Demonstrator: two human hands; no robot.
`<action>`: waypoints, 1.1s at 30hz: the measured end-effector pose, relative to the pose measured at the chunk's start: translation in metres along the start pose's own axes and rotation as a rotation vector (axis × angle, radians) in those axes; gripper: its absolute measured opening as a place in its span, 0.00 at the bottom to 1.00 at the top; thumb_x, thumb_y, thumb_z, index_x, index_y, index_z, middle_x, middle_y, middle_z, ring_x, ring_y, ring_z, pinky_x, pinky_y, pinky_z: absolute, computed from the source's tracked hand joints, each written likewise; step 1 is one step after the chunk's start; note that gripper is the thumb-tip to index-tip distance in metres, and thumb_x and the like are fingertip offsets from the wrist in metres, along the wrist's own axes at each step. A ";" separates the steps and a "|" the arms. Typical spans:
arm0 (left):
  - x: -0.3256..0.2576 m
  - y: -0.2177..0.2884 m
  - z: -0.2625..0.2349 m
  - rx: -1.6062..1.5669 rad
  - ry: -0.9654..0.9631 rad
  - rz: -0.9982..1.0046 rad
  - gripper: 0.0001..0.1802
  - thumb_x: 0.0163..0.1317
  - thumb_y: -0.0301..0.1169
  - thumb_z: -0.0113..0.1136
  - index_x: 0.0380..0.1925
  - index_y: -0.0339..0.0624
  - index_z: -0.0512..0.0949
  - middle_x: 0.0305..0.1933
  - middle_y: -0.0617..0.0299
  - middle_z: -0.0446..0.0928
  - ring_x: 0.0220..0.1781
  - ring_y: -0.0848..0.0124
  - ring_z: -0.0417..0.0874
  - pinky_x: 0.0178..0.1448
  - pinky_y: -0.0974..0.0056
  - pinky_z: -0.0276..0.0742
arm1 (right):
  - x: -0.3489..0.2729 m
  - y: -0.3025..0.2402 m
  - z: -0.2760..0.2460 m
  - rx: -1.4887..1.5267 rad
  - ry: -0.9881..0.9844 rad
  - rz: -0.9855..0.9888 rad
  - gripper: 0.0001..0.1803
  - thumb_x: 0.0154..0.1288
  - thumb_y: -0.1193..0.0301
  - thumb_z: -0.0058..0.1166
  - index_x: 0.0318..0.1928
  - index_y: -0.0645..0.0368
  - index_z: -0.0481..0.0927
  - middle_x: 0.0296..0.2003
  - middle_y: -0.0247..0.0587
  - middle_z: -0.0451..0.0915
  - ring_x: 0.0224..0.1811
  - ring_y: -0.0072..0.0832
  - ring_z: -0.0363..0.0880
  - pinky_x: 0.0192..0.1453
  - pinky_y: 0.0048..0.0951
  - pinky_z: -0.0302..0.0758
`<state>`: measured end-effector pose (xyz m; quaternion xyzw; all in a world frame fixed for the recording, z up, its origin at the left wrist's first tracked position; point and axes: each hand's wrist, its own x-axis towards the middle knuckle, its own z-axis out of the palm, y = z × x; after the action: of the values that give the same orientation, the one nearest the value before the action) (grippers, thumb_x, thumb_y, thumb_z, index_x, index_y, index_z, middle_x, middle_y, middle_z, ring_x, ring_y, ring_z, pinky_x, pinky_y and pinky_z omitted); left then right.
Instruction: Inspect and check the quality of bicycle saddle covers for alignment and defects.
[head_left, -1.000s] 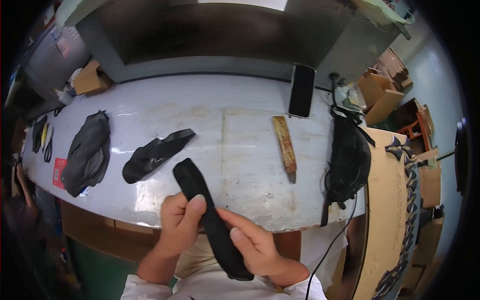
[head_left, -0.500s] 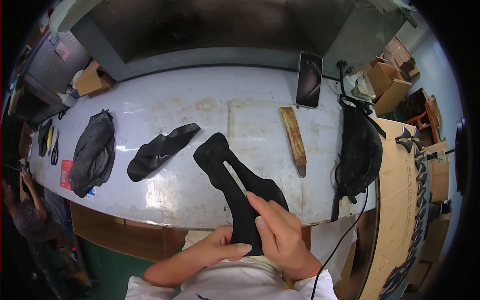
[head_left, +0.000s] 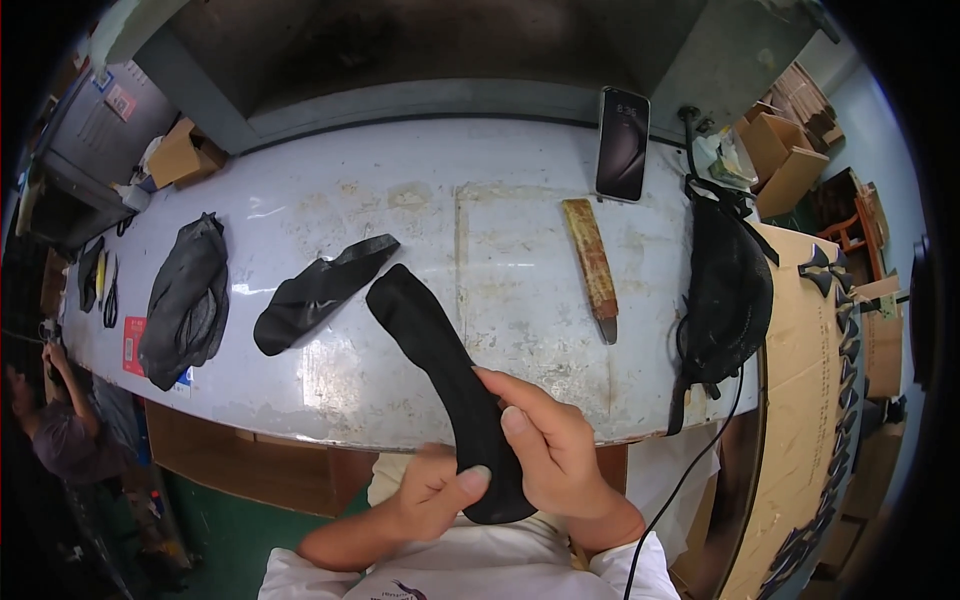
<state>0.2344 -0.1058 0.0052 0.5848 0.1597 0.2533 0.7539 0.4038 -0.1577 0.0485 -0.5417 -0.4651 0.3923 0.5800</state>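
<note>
A long, soft black piece that looks like a shoe upper (head_left: 425, 330) slants up and to the left from my hands, its far end over the table. My right hand (head_left: 550, 440) grips its right side, thumb on top. At its lower left side, my left hand (head_left: 435, 490) closes on the edge with the thumb pressed on the surface. Just beyond its far tip lies a similar dark, shiny piece (head_left: 315, 295) on the table. A dark folded bundle of material (head_left: 185, 305) rests farther left.
A worn knife with a wrapped handle (head_left: 590, 260) lies right of centre, below a leaning phone (head_left: 622, 145). A black mesh bag (head_left: 725, 285) sits at the right edge, beside cardboard (head_left: 790, 400) lined with dark pointed pieces. Another person (head_left: 75, 430) is at far left.
The black upper has closed up: its long slit no longer shows, and its far end has shifted slightly left. My left hand has moved a little left and its thumb now lies higher.
</note>
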 end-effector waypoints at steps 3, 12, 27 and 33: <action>0.023 0.021 -0.026 0.279 -0.210 0.097 0.16 0.63 0.42 0.64 0.29 0.40 0.76 0.21 0.70 0.71 0.21 0.78 0.68 0.26 0.70 0.64 | -0.003 0.001 -0.002 -0.049 0.027 -0.003 0.19 0.75 0.78 0.42 0.63 0.68 0.72 0.51 0.54 0.81 0.48 0.34 0.83 0.52 0.27 0.76; 0.034 0.041 -0.011 -0.113 0.079 -0.190 0.09 0.65 0.30 0.65 0.39 0.35 0.81 0.29 0.68 0.78 0.30 0.84 0.72 0.31 0.73 0.68 | -0.008 0.008 0.012 0.041 0.026 0.045 0.19 0.76 0.76 0.41 0.64 0.67 0.72 0.49 0.50 0.82 0.48 0.29 0.82 0.52 0.25 0.75; 0.011 0.023 -0.013 0.419 -0.026 -0.140 0.18 0.71 0.38 0.55 0.30 0.33 0.80 0.21 0.58 0.77 0.26 0.69 0.78 0.32 0.62 0.72 | 0.006 0.004 -0.001 -0.446 -0.076 -0.226 0.22 0.61 0.86 0.54 0.58 0.67 0.77 0.32 0.48 0.77 0.29 0.37 0.78 0.33 0.31 0.75; 0.010 0.036 -0.016 0.354 0.273 0.001 0.12 0.64 0.24 0.61 0.47 0.34 0.82 0.45 0.53 0.83 0.44 0.64 0.84 0.51 0.65 0.77 | -0.008 0.020 -0.005 -0.502 0.338 -0.381 0.22 0.57 0.81 0.63 0.54 0.67 0.77 0.43 0.49 0.77 0.42 0.38 0.79 0.47 0.33 0.77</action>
<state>0.2267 -0.0805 0.0361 0.6685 0.3019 0.2983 0.6108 0.4079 -0.1644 0.0278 -0.6282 -0.5371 0.0554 0.5602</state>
